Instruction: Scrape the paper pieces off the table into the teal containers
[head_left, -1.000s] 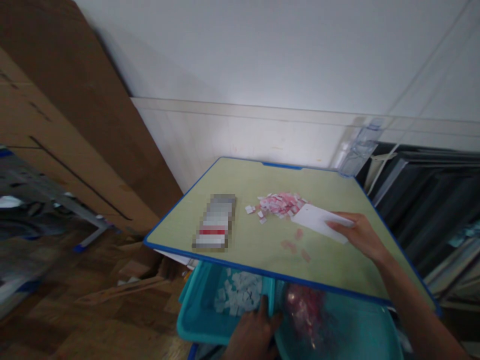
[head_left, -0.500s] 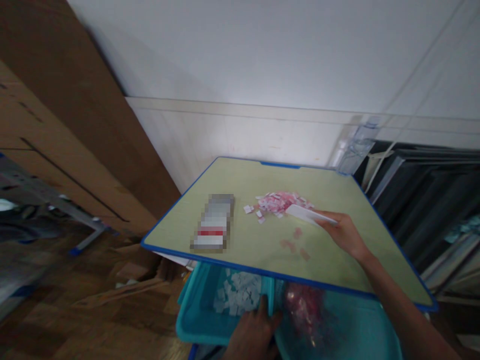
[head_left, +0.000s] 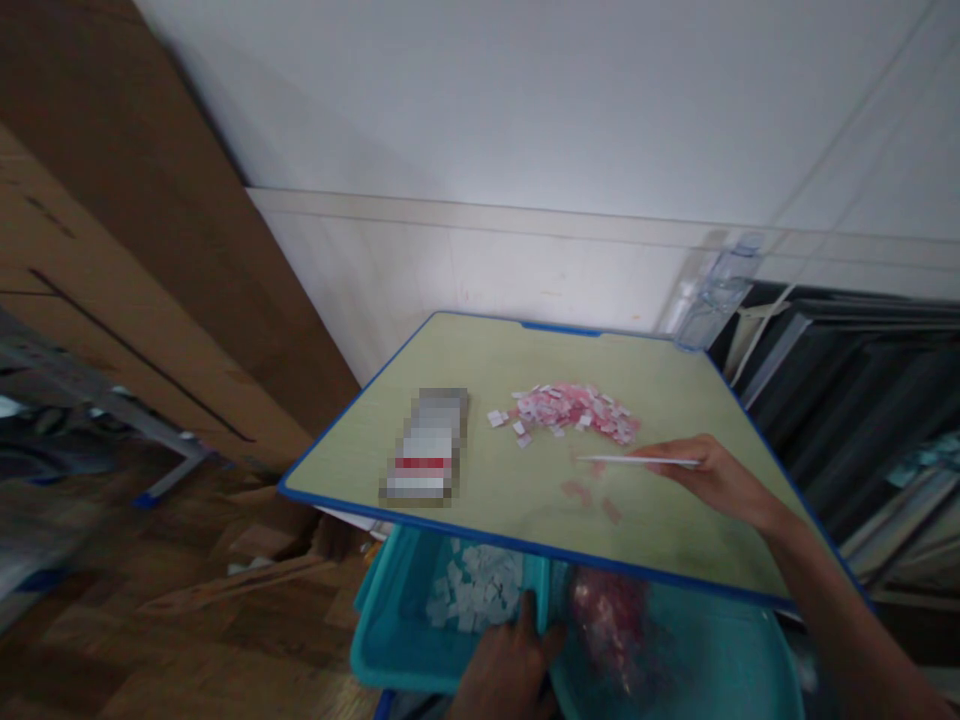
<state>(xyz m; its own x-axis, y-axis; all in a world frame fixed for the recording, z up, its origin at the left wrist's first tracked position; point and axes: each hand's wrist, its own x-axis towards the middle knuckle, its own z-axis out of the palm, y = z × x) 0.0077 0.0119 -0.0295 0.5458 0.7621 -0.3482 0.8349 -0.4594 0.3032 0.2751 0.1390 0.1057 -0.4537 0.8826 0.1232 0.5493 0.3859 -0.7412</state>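
My right hand (head_left: 701, 468) pinches a thin, flat white plate (head_left: 619, 460), now seen nearly edge-on above the board. A heap of small pink and white square pieces (head_left: 574, 408) lies just beyond its tip. A few pink pieces (head_left: 577, 491) are scattered on the near side of the plate. Below the table's front edge, my left hand (head_left: 504, 665) is closed on the adjoining rims of two teal bins. The left teal bin (head_left: 375, 640) holds many white square pieces (head_left: 480, 588). In the right teal bin (head_left: 720, 650) lies a clear bag with pink contents (head_left: 611, 610).
The small table (head_left: 495, 350) has a pale yellow-green top with a blue edge. A blurred-out flat object (head_left: 427, 445) lies on its left side. A clear plastic bottle (head_left: 716, 295) stands at the back right corner. Cardboard (head_left: 187, 270) is at left, dark panels (head_left: 862, 390) at right.
My right hand has drawn the white plate back from the heap, toward me and slightly right, and turned it edge-on. My left hand has stayed in place.
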